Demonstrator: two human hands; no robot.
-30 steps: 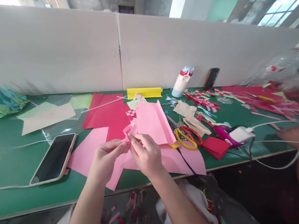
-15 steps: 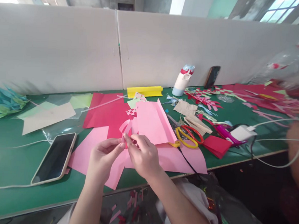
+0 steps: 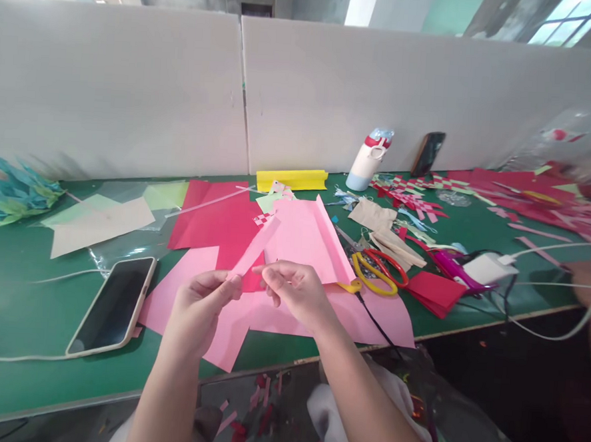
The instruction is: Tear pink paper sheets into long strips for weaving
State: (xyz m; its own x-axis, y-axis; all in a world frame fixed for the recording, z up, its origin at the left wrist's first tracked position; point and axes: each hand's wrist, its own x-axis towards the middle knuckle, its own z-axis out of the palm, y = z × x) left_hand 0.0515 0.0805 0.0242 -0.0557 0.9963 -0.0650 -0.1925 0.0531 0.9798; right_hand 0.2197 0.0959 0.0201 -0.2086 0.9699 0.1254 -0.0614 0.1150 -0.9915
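My left hand (image 3: 201,308) pinches the lower end of a pink paper strip (image 3: 256,246), which stands up at a slant toward the upper right. My right hand (image 3: 294,289) hovers just right of it with fingers curled and thumb and forefinger close together; I cannot make out anything in them. Both hands are above pink paper sheets (image 3: 320,309) lying on the green table (image 3: 24,311). A folded pink sheet (image 3: 302,238) and red sheets (image 3: 215,219) lie just behind.
A phone (image 3: 113,306) with a cable lies at left. Yellow and red scissors (image 3: 377,273), a magenta tool (image 3: 453,267), a white charger (image 3: 483,266), a bottle (image 3: 369,160), woven paper pieces (image 3: 407,194) and a yellow folded piece (image 3: 291,179) lie about. Another person's hand (image 3: 590,276) is at right.
The curled pink strip has been straightened out and now sticks up from my left hand. My right hand has come off it and shifted slightly right.
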